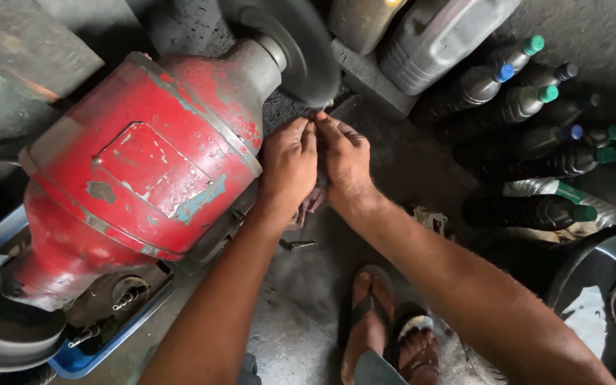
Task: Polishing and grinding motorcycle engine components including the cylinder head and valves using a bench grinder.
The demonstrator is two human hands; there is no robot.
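1. Feet: two sandalled feet at 6 o'clock, flat on the grimy floor.
2. Blue tray: at 8 o'clock under the machine, holding bolts and small metal bits.
3. Loose bolt: lies on the floor just below the left wrist.
4. Left hand: at centre, fingers pinched shut together with the other hand's on a small workpiece; the piece is nearly hidden by the fingertips, so its shape cannot be told.
5. Right hand: just beside the left, touching it, grip closed on the same piece from the other side.
6. Grinding wheel: grey disc at 12 o'clock, its lower edge right at the fingertips, where the piece sits.
7. Bench grinder: red chipped motor body at 9 to 10 o'clock; a second wheel at 8 o'clock.
8. Dark bottles: a lying stack with green and blue caps at 2 to 3 o'clock.
9. Grey jerrycan: at 1 o'clock, behind the bottles.
10. Step in hand, by judgement: grinding the piece's edge. The next move calls for a steady two-handed pinch and light pressure, fingertips kept off the wheel.
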